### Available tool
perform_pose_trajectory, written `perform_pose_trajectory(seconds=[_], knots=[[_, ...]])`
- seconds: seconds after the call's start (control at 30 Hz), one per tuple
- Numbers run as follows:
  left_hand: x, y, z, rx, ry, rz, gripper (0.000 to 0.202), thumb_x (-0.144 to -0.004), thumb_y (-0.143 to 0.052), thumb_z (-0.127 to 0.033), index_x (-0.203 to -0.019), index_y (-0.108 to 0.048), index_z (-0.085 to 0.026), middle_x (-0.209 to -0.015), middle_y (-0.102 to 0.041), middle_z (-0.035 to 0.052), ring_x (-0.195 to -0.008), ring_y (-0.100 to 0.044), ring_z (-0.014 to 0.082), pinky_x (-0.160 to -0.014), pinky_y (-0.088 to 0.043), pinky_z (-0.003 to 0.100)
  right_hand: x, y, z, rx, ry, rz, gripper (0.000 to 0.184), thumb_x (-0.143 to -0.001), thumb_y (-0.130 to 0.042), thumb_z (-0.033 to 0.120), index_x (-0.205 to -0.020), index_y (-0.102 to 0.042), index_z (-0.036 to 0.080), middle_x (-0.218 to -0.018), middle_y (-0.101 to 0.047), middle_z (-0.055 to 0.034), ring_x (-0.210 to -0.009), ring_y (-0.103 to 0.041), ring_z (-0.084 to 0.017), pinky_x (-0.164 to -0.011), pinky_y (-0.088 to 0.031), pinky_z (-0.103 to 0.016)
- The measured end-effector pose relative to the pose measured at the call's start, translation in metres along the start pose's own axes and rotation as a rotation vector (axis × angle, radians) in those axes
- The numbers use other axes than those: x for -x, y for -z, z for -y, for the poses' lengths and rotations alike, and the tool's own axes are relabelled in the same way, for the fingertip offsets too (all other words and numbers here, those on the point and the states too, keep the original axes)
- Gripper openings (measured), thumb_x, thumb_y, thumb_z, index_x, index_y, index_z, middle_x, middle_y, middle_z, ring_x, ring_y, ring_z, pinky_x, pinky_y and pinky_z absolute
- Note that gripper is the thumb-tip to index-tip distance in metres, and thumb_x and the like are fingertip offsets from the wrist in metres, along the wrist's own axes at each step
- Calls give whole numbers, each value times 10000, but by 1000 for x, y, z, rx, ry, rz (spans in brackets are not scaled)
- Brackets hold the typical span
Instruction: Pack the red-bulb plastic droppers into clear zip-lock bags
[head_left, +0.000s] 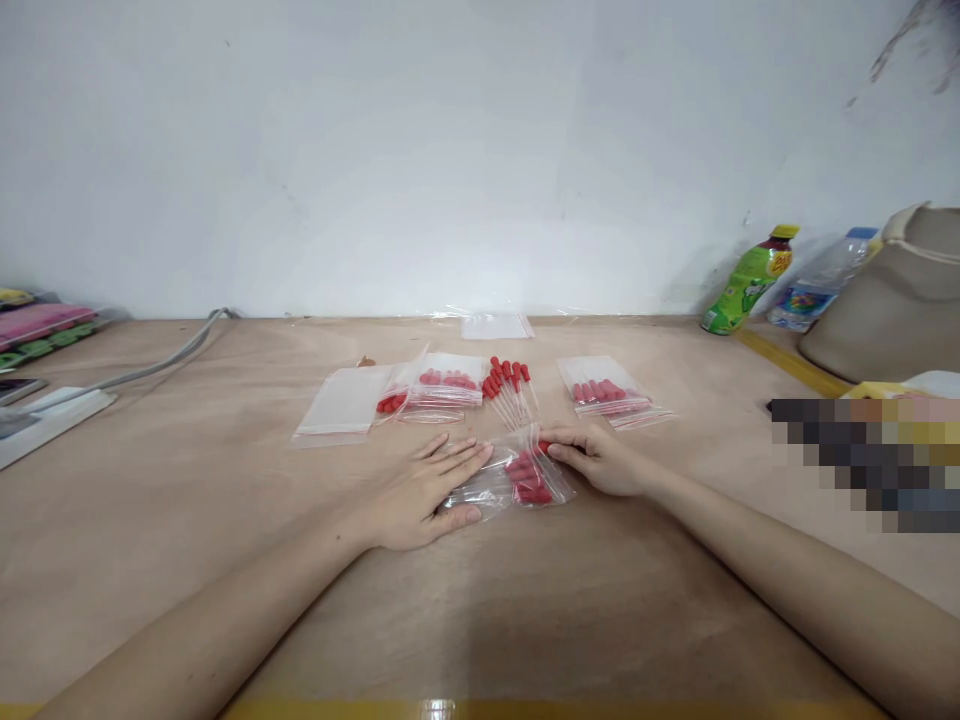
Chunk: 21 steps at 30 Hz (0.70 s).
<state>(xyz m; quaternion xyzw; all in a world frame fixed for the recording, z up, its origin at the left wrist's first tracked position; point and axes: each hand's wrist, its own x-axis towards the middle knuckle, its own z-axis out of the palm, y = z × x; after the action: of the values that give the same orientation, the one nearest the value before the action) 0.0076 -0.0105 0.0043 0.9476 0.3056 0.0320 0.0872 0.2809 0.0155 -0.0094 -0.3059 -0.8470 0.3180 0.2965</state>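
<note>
A clear plastic bag (480,485) with several red rubber bulbs (529,480) at its right end lies between my hands. My left hand (420,492) rests flat across the bag's left part, fingers stretched out. At the upper right corner, my right hand (592,455) has thumb and forefinger pinched on the bag, close against one red bulb. Just behind is a fan of loose glass droppers (510,385) with red bulbs, their thin tubes pointing toward me. Filled zip bags lie to the left (450,385) and right (604,390) of these droppers.
An empty-looking zip bag (337,400) lies at left, and a white packet (496,326) sits by the wall. A grey cable (165,358) crosses the table's left side. At right stand a tilted green bottle (750,285), a clear bottle (821,285) and a beige bag (885,300).
</note>
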Motion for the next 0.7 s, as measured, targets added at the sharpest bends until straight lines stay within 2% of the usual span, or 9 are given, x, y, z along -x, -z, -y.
perform_pose_trajectory(seconds=[0.07,0.17,0.33,0.4,0.47,0.6,0.63,0.7], knots=[[0,0,0,4,-3,-6,630,-914,-314,-495,-1421,-37,-243,-1456,-196,38,-1347,-151,216,-1102,-87,442,0,-2,0,-39,-59,-41,275,-853,-436,290,-993,-660,212,-1004,-667,-46,-955,-592,-197,-850,-437,-350],[0,1,0,7,-4,-12,633,-913,-321,-492,-1420,-29,-251,-1459,-183,30,-1345,-159,217,-1103,-90,440,0,-7,-2,-109,-227,-180,253,-810,-496,343,-904,-685,205,-914,-694,-38,-858,-621,-205,-791,-461,-355],[1,1,-1,12,-15,-11,610,-919,-314,-478,-1418,-29,-274,-1467,-148,12,-1350,-140,210,-1106,-76,438,-3,-17,-3,-82,-388,-359,253,-718,-600,407,-735,-676,167,-700,-683,-38,-621,-595,-163,-572,-454,-275],[1,2,-1,17,-16,-12,597,-921,-312,-475,-1417,-41,-283,-1469,-141,4,-1351,-132,209,-1107,-72,434,-3,-19,-1,-28,-385,-370,220,-722,-597,380,-711,-669,171,-646,-662,-25,-560,-563,-140,-524,-428,-254],[1,3,-2,21,-22,-10,586,-922,-311,-474,-1416,-53,-291,-1468,-146,1,-1350,-135,213,-1105,-72,438,-3,-20,1,27,-328,-327,165,-744,-567,312,-709,-663,182,-621,-641,-11,-538,-537,-129,-511,-414,-247],[1,2,-1,17,-21,-3,576,-923,-307,-474,-1414,-66,-296,-1467,-149,0,-1350,-137,215,-1104,-64,446,-2,-17,4,77,-142,-222,185,-780,-475,191,-743,-655,210,-762,-657,-15,-694,-576,-148,-646,-439,-272],[1,2,-1,13,-20,-2,575,-923,-307,-474,-1414,-65,-296,-1467,-146,-1,-1351,-132,212,-1104,-60,446,-1,-16,5,74,-124,-203,199,-787,-459,184,-754,-653,215,-793,-658,-16,-734,-582,-153,-683,-439,-281],[1,2,-1,3,-20,-2,578,-923,-308,-475,-1414,-62,-296,-1468,-140,-2,-1352,-126,208,-1105,-53,446,-1,-13,8,41,-178,-212,196,-801,-442,205,-767,-635,209,-762,-651,-15,-729,-584,-154,-693,-439,-287]])
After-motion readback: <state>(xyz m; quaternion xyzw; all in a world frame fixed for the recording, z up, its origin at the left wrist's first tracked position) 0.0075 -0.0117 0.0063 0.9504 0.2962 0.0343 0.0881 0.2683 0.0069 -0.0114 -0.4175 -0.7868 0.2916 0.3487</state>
